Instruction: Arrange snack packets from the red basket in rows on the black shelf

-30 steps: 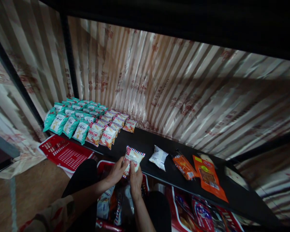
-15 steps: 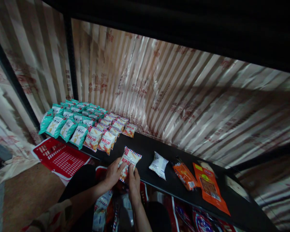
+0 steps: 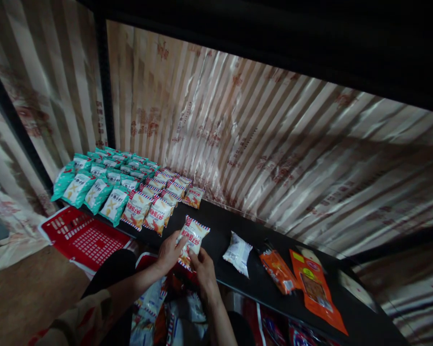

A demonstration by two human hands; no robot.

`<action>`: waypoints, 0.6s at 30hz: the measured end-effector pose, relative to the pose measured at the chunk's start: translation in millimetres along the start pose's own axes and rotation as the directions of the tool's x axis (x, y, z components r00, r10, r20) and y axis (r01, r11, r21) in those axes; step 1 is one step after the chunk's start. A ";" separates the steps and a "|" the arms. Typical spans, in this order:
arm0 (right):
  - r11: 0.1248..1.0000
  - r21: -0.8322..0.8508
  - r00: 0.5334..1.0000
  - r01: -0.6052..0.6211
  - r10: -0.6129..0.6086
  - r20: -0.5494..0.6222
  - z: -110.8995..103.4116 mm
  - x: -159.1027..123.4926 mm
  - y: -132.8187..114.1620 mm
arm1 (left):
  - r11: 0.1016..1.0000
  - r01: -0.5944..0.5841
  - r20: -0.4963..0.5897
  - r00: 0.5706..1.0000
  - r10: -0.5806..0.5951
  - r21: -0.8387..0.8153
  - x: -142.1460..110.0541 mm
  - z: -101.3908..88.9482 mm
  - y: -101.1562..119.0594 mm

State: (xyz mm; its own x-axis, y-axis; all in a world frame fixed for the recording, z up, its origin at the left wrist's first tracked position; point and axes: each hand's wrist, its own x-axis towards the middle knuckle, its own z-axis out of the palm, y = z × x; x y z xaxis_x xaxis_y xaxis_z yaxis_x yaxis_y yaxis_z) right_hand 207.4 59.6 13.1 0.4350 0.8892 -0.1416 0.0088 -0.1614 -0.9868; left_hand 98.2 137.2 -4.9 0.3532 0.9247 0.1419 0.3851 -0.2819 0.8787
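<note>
Between my two hands is a small snack bag (image 3: 194, 236), white and orange with a red-and-blue striped edge and red lettering. My left hand (image 3: 170, 252) grips its left side, thumb on the front. On the lower right side, my right hand (image 3: 204, 269) pinches it with the thumb in front; the fingers behind are partly hidden. Just left of it on the black shelf (image 3: 212, 216), matching striped snack bags (image 3: 159, 214) stand in rows. Beside those are several rows of teal and white snack bags (image 3: 113, 204).
A silver-white bag (image 3: 238, 253) lies right of my hands, then an orange packet (image 3: 278, 271) and a larger orange pouch (image 3: 317, 288). A red basket (image 3: 90, 238) sits below the shelf at left. More packets (image 3: 149, 307) lie below my hands. Wrinkled sheeting (image 3: 220, 120) hangs behind.
The view has shifted slightly. My right hand has moved its thumb a little higher and across the bag's front, and both hands still hold the bag.
</note>
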 end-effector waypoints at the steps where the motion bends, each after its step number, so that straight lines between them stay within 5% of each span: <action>1: 1.000 -0.007 1.000 -0.002 0.002 -0.012 -0.1 1.3 -2.7 | 1.000 0.002 0.003 1.000 -0.002 0.006 1.9 0.5 0.3; 18: 0.979 -0.201 0.978 0.018 -0.060 -0.201 2.2 50.3 -0.1 | 0.979 -0.031 0.022 0.999 0.027 0.202 46.9 12.2 -1.2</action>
State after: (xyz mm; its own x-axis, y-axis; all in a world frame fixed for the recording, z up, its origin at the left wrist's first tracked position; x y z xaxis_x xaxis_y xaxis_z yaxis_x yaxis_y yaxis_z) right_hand 227.3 105.3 5.9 0.6060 0.7929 -0.0639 0.1979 -0.2280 -0.9533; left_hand 124.8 177.9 -4.8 0.3821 0.9110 0.1553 0.5386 -0.3561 0.7636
